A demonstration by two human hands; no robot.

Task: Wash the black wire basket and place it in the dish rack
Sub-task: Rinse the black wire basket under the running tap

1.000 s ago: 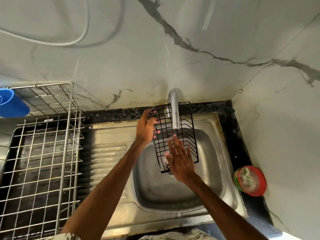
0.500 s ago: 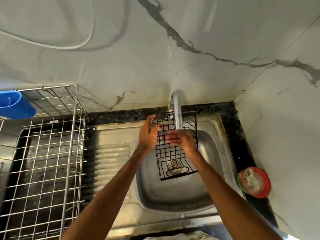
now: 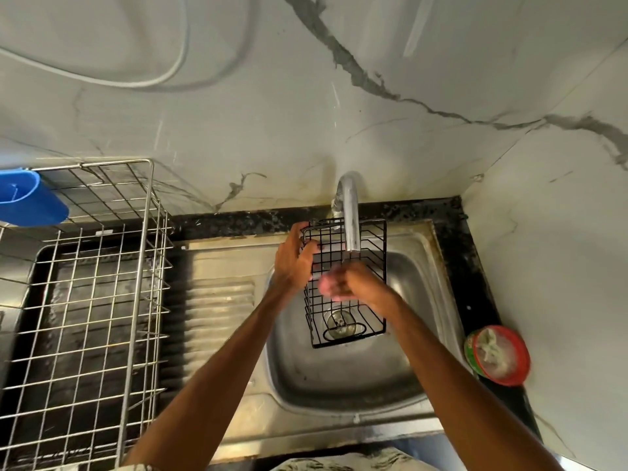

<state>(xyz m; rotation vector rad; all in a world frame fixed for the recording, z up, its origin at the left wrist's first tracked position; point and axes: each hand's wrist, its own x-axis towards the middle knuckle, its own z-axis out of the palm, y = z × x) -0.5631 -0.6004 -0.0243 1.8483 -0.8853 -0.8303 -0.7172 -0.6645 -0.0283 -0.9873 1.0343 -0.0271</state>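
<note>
Grip: left hand (image 3: pixel 295 260) holds black wire basket (image 3: pixel 368 253) steady; right hand (image 3: pixel 355 287) blurs, state unclear; I'd rub every wire.

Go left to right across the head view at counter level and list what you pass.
Blue plastic holder → wire dish rack → ribbed drainboard → left hand → black wire basket → red-rimmed tub. The faucet and right hand overlap the basket, so they are left out.

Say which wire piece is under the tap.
The small black wire basket, gripped by the left hand over the sink; the big silver dish rack stands off to the left, untouched.
</note>
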